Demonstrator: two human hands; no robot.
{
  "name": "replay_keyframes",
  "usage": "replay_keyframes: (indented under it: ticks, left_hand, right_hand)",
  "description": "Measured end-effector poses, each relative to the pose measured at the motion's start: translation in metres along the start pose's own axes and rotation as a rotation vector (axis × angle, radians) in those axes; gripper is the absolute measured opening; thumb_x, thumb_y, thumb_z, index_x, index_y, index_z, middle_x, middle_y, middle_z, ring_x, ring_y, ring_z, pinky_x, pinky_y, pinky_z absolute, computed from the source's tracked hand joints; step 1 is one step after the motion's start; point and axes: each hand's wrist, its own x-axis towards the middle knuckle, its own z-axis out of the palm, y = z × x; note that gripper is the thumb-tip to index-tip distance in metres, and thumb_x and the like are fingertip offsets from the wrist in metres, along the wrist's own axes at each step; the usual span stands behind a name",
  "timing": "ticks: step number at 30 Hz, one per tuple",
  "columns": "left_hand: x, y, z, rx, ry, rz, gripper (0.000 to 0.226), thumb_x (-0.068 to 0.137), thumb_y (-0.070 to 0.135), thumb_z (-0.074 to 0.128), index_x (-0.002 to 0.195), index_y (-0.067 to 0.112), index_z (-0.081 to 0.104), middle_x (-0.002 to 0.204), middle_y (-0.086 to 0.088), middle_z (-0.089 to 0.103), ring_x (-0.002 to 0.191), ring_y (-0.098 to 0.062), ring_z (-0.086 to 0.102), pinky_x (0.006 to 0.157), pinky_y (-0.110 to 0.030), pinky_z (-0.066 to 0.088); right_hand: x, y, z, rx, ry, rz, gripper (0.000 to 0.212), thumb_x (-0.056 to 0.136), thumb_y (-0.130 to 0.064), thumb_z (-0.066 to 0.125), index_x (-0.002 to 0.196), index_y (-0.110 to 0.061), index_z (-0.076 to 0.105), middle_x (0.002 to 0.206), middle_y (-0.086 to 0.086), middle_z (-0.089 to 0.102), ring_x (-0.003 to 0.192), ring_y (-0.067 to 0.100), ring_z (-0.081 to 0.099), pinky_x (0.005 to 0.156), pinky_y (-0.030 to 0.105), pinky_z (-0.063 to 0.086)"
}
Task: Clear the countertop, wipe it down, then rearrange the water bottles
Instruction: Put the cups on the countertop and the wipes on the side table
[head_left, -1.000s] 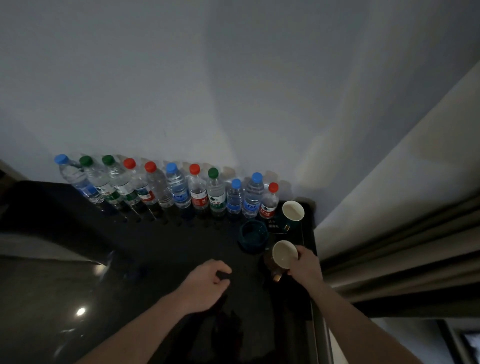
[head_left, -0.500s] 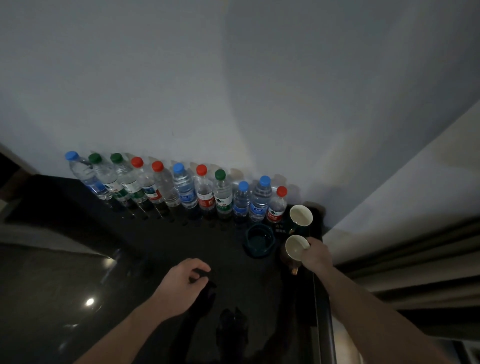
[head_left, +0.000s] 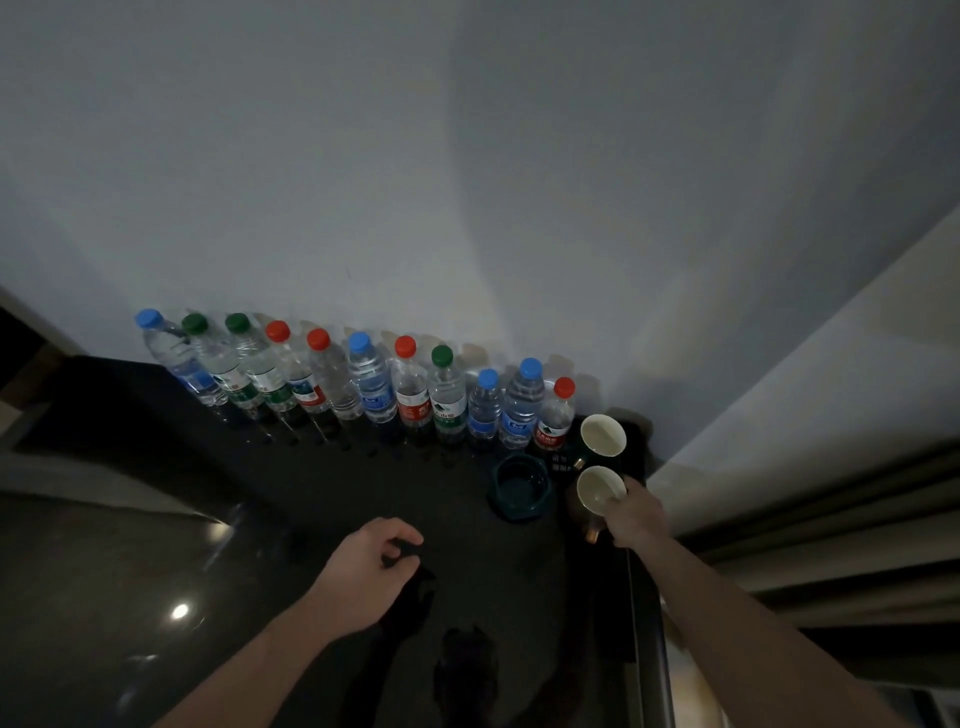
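Note:
Several water bottles (head_left: 370, 382) with blue, green and red caps stand in a row along the white wall at the back of the dark glossy countertop (head_left: 156, 545). My right hand (head_left: 631, 517) grips a dark mug with a cream inside (head_left: 600, 491) at the right end of the counter, just in front of a second matching mug (head_left: 602, 435). My left hand (head_left: 371, 564) rests on the counter's middle, fingers curled on a dark cloth (head_left: 410, 577) that is hard to make out.
A dark teal round dish (head_left: 519, 486) sits between the bottles and the held mug. The counter's right edge (head_left: 649, 623) runs beside a grey curtain (head_left: 805, 493). A light reflects on the counter at the left.
My right hand has carried the mug back toward the second mug and the wall. My left hand stays on the cloth, shifted slightly left with the view.

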Motion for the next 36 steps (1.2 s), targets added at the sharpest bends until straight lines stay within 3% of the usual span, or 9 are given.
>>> replay_keyframes:
  ticks: [4, 7, 11, 14, 19, 22, 28, 36]
  left_hand:
    - [-0.003, -0.005, -0.003, 0.045, 0.009, 0.014, 0.019, 0.096, 0.033, 0.067, 0.110, 0.044, 0.062, 0.112, 0.021, 0.055, 0.103, 0.000, 0.058, 0.084, -0.015, 0.046]
    - [-0.015, -0.018, -0.009, 0.110, 0.021, 0.033, 0.023, 0.095, 0.039, 0.066, 0.116, 0.045, 0.060, 0.120, 0.026, 0.051, 0.106, 0.003, 0.057, 0.091, -0.020, 0.050]
    - [-0.043, -0.048, -0.021, 0.190, 0.034, 0.034, 0.031, 0.093, 0.041, 0.067, 0.120, 0.048, 0.055, 0.129, 0.028, 0.045, 0.111, 0.003, 0.055, 0.100, -0.020, 0.047]
    - [-0.067, -0.074, -0.035, 0.229, 0.063, 0.013, 0.037, 0.091, 0.042, 0.069, 0.123, 0.049, 0.051, 0.135, 0.025, 0.044, 0.120, 0.000, 0.050, 0.106, -0.023, 0.045]
    - [-0.115, -0.128, -0.064, 0.279, 0.156, -0.045, 0.055, 0.089, 0.048, 0.068, 0.140, 0.041, 0.050, 0.149, 0.021, 0.038, 0.130, -0.003, 0.042, 0.111, -0.022, 0.039]
    - [-0.151, -0.162, -0.085, 0.305, 0.208, -0.111, 0.064, 0.088, 0.051, 0.067, 0.147, 0.039, 0.046, 0.157, 0.017, 0.032, 0.140, -0.010, 0.038, 0.116, -0.026, 0.036]
    - [-0.235, -0.243, -0.134, 0.299, 0.292, -0.186, 0.075, 0.075, 0.063, 0.061, 0.146, 0.041, 0.048, 0.159, 0.010, 0.036, 0.139, -0.019, 0.044, 0.115, -0.030, 0.038]
    - [-0.344, -0.345, -0.203, 0.284, 0.379, -0.222, 0.073, 0.087, 0.057, 0.066, 0.151, 0.050, 0.032, 0.165, 0.013, 0.024, 0.146, -0.020, 0.033, 0.119, -0.033, 0.034]
  right_hand:
    - [-0.028, 0.002, 0.002, -0.012, 0.067, -0.052, 0.062, 0.096, -0.026, 0.063, 0.153, -0.016, 0.039, 0.146, 0.018, 0.047, 0.127, 0.041, 0.053, 0.105, 0.049, 0.046]
    - [-0.070, -0.005, 0.010, -0.019, 0.130, -0.192, 0.064, 0.092, -0.023, 0.068, 0.150, -0.018, 0.041, 0.148, 0.014, 0.044, 0.131, 0.040, 0.049, 0.108, 0.051, 0.044]
    - [-0.138, -0.024, 0.025, -0.030, 0.019, -0.417, 0.060, 0.093, -0.027, 0.071, 0.148, -0.026, 0.047, 0.151, -0.001, 0.046, 0.140, 0.025, 0.045, 0.116, 0.041, 0.041]
    - [-0.184, -0.046, 0.035, -0.093, -0.208, -0.486, 0.056, 0.098, -0.034, 0.065, 0.150, -0.034, 0.044, 0.157, -0.010, 0.038, 0.145, 0.015, 0.038, 0.120, 0.031, 0.031]
    - [-0.245, -0.096, 0.062, -0.249, -0.497, -0.536, 0.063, 0.102, -0.041, 0.060, 0.158, -0.040, 0.032, 0.169, -0.014, 0.016, 0.155, 0.016, 0.022, 0.124, 0.035, 0.025]
    - [-0.278, -0.125, 0.085, -0.298, -0.553, -0.596, 0.064, 0.103, -0.043, 0.058, 0.160, -0.039, 0.029, 0.171, -0.014, 0.012, 0.157, 0.017, 0.017, 0.125, 0.037, 0.024]
    - [-0.356, -0.177, 0.147, -0.373, -0.592, -0.708, 0.066, 0.102, -0.044, 0.059, 0.160, -0.041, 0.028, 0.171, -0.015, 0.009, 0.158, 0.015, 0.013, 0.126, 0.039, 0.023]
    - [-0.469, -0.233, 0.233, -0.386, -0.622, -0.758, 0.067, 0.101, -0.047, 0.058, 0.160, -0.043, 0.026, 0.171, -0.018, 0.006, 0.158, 0.013, 0.011, 0.127, 0.041, 0.023]
